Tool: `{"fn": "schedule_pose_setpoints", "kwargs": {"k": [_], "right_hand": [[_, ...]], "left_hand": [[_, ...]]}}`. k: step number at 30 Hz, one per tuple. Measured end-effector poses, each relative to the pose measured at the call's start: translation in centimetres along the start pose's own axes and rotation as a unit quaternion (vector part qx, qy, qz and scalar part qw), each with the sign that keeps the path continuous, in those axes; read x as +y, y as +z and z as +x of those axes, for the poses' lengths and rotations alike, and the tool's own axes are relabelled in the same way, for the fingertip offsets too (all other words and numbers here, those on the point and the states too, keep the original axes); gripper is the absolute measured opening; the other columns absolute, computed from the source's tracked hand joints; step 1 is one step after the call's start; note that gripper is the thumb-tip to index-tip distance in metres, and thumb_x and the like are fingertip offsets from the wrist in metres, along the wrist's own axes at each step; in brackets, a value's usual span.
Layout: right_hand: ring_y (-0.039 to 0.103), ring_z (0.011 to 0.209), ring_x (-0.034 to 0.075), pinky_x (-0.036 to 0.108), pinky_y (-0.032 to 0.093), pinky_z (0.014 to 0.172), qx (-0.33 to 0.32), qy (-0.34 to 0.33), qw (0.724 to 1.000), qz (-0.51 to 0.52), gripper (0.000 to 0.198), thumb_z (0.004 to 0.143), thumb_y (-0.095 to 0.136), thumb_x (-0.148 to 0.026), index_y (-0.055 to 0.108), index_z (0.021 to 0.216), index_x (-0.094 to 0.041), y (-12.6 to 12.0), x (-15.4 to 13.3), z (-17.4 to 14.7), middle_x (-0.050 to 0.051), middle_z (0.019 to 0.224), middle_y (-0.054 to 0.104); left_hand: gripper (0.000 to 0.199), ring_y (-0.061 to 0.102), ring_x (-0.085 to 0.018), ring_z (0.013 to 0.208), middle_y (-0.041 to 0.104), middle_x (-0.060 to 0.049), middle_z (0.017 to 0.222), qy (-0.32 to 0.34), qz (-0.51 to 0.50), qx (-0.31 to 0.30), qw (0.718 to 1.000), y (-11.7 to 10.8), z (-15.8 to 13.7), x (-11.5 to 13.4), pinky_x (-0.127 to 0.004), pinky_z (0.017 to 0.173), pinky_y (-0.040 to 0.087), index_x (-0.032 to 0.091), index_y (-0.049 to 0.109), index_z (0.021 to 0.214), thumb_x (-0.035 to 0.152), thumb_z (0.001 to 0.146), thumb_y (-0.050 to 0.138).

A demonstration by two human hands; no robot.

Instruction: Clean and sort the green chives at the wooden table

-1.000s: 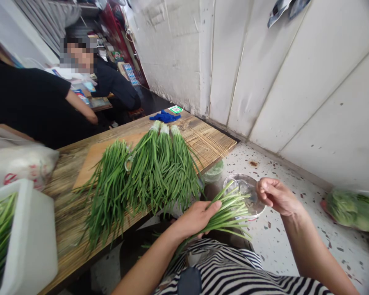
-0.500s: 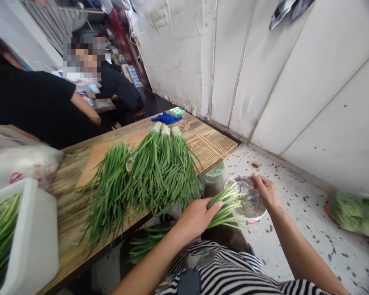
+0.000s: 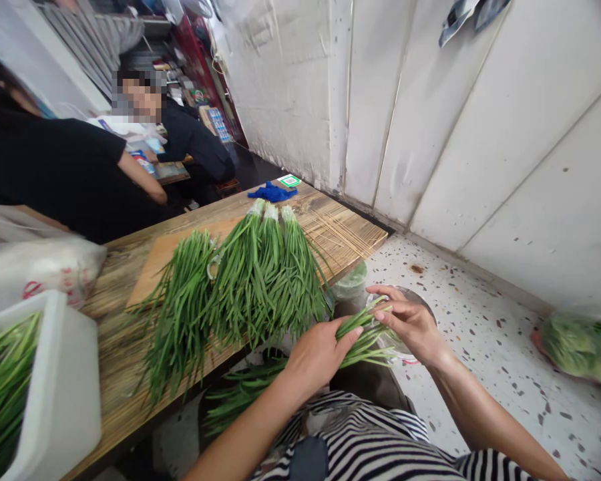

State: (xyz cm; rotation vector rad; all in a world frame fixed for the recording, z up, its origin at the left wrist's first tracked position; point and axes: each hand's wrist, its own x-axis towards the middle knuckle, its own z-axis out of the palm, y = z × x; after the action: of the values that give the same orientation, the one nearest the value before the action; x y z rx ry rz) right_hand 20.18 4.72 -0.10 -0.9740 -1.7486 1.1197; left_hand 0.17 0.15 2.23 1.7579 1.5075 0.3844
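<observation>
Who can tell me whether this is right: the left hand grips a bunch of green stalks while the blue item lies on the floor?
Wrong place: the head view shows the blue item on the wooden table. The left hand does grip the green stalks.

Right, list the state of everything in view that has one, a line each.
Left hand, closed around stalks
Green stalks, held, pale ends free
Right hand, fingers at the stalk ends, grip unclear
Three bunches, lying side by side, pale ends gathered
White bin, open, greens inside
Blue cloth, crumpled
Wooden board, flat, partly covered
Thin sticks, scattered
</observation>
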Motion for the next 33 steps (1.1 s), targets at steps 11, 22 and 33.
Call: {"fn": "schedule_pose_setpoints", "kwargs": {"k": [11,22,33], "right_hand": [[0.052,0.115,0.027,0.05,0.035,0.102,-0.018,-0.094,0.994,-0.048,0.016,0.085,0.062,-0.034,0.075,0.09,-0.026,-0.5,-0.4,-0.1,0.008,0.12,0.063],[0.049,0.12,0.027,0.054,0.031,0.106,-0.06,-0.147,0.985,-0.072,0.019,0.09,0.055,-0.027,0.072,0.097,-0.025,-1.0,0.0,-0.1,0.007,0.121,0.063],[0.046,0.122,0.028,0.054,0.034,0.104,-0.088,-0.156,0.979,-0.096,0.019,0.09,0.055,-0.029,0.072,0.097,-0.025,-1.7,-0.6,-0.1,0.008,0.123,0.061]], "left_hand": [[0.054,0.063,-0.025,0.099,0.068,-0.008,0.111,0.004,-0.022,-0.018,1.0,0.2,0.1,-0.2,-0.03,0.085,0.044,0.021,0.06,0.125,0.054,0.09,0.034],[0.056,0.063,-0.025,0.095,0.069,-0.008,0.107,0.015,-0.031,-0.019,0.999,0.3,0.0,-0.3,-0.03,0.083,0.045,0.02,0.064,0.119,0.056,0.09,0.032],[0.056,0.064,-0.024,0.092,0.07,-0.008,0.105,0.023,-0.025,-0.028,0.999,0.4,0.0,-0.5,-0.028,0.08,0.044,0.021,0.064,0.119,0.057,0.09,0.032]]}}
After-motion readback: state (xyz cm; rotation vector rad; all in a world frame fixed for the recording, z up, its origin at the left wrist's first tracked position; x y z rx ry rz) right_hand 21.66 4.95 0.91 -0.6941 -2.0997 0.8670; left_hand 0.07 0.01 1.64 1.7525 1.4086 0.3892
